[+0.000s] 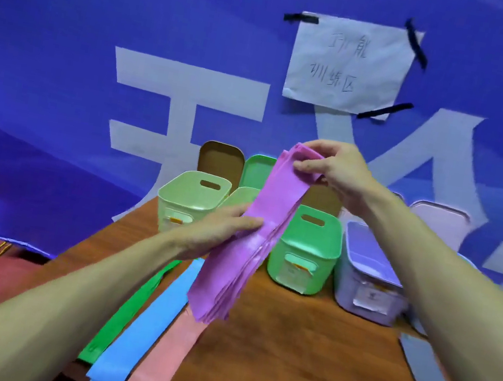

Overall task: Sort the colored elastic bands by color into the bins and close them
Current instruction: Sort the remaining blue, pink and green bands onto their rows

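Head view: both hands, right hand (pixel 343 172) and left hand (pixel 220 228), pinch purple bands (pixel 256 234); next, fold into lilac bin (pixel 369 276).

The person works with both arms uncovered: the left forearm (pixel 70 293) and the right forearm (pixel 447 283) show bare skin all the way from the edge of view to the wrist. The left hand (pixel 216 231) and the right hand (pixel 340 168) are bare as well. Both arms look slim and smooth, broad close to the camera and narrowing toward the wrists, a shape the wide lens exaggerates. Finer detail on the fingers is too blurred to tell.
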The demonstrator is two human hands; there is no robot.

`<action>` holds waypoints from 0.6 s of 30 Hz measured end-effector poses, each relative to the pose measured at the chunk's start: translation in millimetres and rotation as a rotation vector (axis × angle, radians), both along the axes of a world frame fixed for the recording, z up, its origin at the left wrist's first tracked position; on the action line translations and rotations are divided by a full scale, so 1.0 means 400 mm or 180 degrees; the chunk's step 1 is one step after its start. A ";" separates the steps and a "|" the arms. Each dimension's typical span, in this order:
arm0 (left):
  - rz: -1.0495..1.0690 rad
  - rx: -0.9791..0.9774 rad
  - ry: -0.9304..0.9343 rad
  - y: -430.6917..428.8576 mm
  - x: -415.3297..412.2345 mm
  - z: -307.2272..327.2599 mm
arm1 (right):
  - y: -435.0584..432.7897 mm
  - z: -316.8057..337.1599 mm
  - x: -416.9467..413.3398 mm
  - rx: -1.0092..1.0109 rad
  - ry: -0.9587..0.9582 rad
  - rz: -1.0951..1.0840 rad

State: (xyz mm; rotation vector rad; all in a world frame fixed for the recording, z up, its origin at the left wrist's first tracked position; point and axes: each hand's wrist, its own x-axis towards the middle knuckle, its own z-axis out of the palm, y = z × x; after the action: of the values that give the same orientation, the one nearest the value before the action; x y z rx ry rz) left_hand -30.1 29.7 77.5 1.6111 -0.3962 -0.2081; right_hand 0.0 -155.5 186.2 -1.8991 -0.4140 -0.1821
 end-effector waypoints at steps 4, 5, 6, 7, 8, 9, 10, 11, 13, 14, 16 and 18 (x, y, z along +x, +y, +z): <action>-0.0102 0.0231 -0.0157 -0.136 0.008 -0.038 | -0.132 -0.022 -0.042 -0.0347 -0.0102 -0.0198; -0.0147 0.0299 -0.0195 -0.165 0.010 -0.046 | -0.161 -0.029 -0.052 -0.0410 -0.0126 -0.0262; -0.0193 0.0365 -0.0241 -0.191 0.010 -0.050 | -0.187 -0.036 -0.062 -0.0455 -0.0148 -0.0310; -0.0227 0.0427 -0.0280 -0.213 0.011 -0.055 | -0.213 -0.044 -0.072 -0.0475 -0.0170 -0.0338; -0.0256 0.0485 -0.0309 -0.232 0.013 -0.058 | -0.239 -0.052 -0.081 -0.0470 -0.0181 -0.0365; -0.0279 0.0527 -0.0313 -0.248 0.018 -0.064 | -0.265 -0.060 -0.093 -0.0466 -0.0179 -0.0387; -0.0300 0.0589 -0.0299 -0.263 0.021 -0.067 | -0.290 -0.070 -0.104 -0.0484 -0.0175 -0.0409; -0.0312 0.0651 -0.0277 -0.278 0.026 -0.072 | -0.315 -0.080 -0.115 -0.0548 -0.0188 -0.0435; -0.0301 0.0807 -0.0271 -0.311 0.031 -0.082 | -0.359 -0.099 -0.134 -0.0729 -0.0211 -0.0455; -0.0312 0.0884 -0.0268 -0.327 0.030 -0.085 | -0.377 -0.108 -0.141 -0.0772 -0.0191 -0.0457; -0.0482 0.0966 -0.0180 -0.357 0.026 -0.088 | -0.408 -0.120 -0.147 -0.0770 -0.0106 -0.0508; -0.0850 0.0967 0.0030 -0.378 0.014 -0.094 | -0.434 -0.129 -0.144 -0.0728 -0.0053 -0.0562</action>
State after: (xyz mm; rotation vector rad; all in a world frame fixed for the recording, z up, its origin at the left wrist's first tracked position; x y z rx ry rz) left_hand -24.7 -121.6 39.9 1.8509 -0.5950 -0.4979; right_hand -57.7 -329.0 134.6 -2.1619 -0.2871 -0.2775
